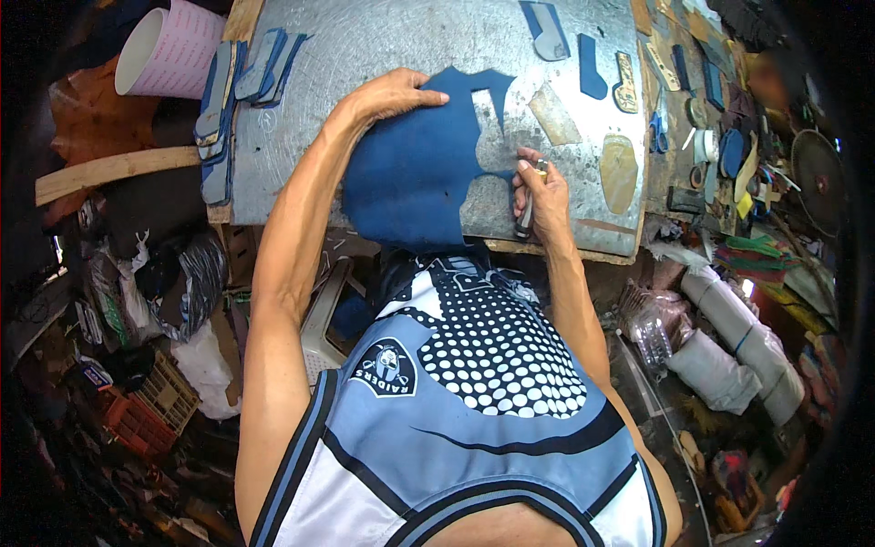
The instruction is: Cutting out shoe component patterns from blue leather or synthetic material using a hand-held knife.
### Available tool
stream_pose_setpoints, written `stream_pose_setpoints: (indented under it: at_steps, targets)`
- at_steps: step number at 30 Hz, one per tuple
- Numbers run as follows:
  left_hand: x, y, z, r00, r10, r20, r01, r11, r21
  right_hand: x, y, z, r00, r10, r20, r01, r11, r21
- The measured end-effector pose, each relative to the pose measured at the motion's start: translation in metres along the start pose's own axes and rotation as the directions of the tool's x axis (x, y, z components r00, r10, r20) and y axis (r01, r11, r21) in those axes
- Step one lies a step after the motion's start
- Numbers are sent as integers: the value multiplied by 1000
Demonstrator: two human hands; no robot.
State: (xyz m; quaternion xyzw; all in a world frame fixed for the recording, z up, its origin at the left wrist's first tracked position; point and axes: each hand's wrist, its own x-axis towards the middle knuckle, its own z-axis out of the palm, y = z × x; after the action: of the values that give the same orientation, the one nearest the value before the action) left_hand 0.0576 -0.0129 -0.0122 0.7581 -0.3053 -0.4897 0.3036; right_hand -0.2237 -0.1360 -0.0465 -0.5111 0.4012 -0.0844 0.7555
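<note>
A piece of blue leather [410, 173] with a jagged, cut-out right edge lies on the metal-topped table and hangs over its near edge. My left hand [392, 95] rests on the leather's upper left part, fingers lying flat and thumb stretched along it. Just right of the cut edge, my right hand [544, 193] is closed around a slim hand tool with a dark, shiny handle [524, 217]. It looks like a cutting knife, but its blade cannot be made out. A narrow strip of the leather reaches toward this hand.
Stacks of cut blue pieces [217, 118] line the table's [310, 36] left edge. Flat templates [619, 173] and more blue pieces [592, 66] lie at the right. Blue-handled scissors [658, 132] and tape rolls [697, 111] sit beyond. A pale stool [326, 314] stands below.
</note>
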Motion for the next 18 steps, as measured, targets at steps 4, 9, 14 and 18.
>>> stream_pose_setpoints:
  at_steps: [4,9,14,18]
  targets:
    - [-25,64,-17,987,151,55,-144,983,-117,6,6,-9,999,-36,-11,37,988,152]
    - [-20,114,-90,884,419,-205,-446,888,-111,4,10,-13,999,-46,-8,47,965,259]
    - [-26,185,-193,674,361,-645,-652,701,-288,1,18,-24,999,-39,-20,44,912,408]
    - [7,167,-186,627,231,-745,-740,477,-474,-1,24,-21,997,-62,-38,72,916,396]
